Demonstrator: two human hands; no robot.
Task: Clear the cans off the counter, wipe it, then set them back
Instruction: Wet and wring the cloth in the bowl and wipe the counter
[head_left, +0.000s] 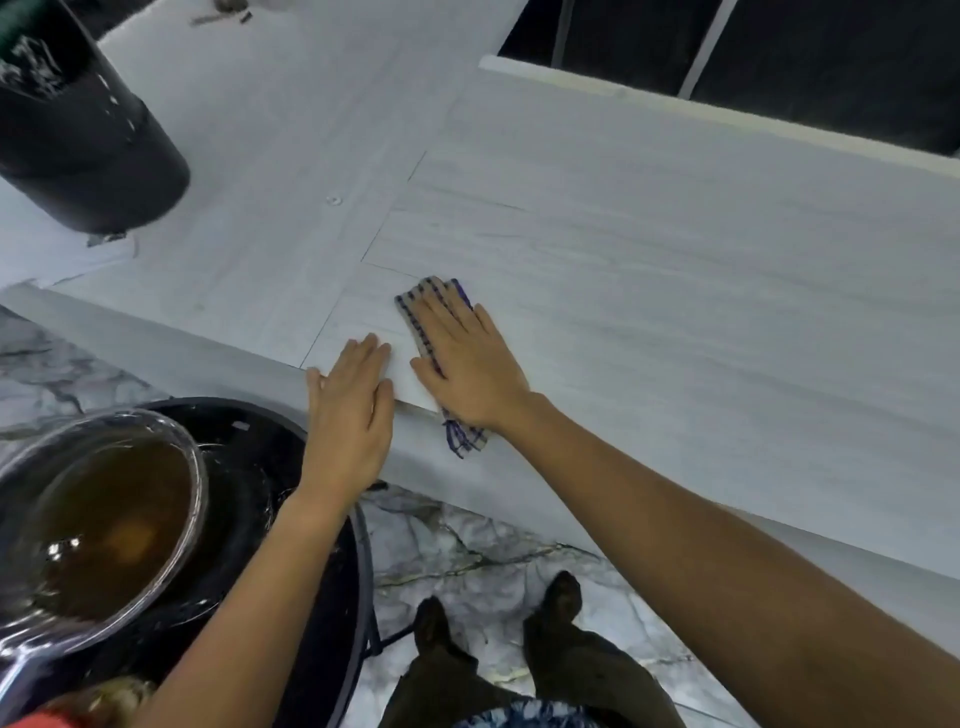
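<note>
At the far left we see a dark round container (78, 135) standing on the pale wood-grain counter (649, 270). Nearer to us on the left, below the counter edge, a clear glass bowl (98, 525) of brownish liquid sits on a black round stand (291, 519) over the marble floor (467, 551).

Moving right, our left hand (349, 415) lies flat on the near edge of the counter, fingers stretched out and together, its grip closed on nothing. Just beside it, our right hand (467, 364) presses palm-down on a checked cloth (431, 306), fingers spread flat rather than clamped; the cloth shows beyond the fingertips and a corner hangs over the near edge by the wrist.

To the right the counter runs bare to a raised back ledge (727, 114). We see no cans on it. Our shoes (561, 597) show below.
</note>
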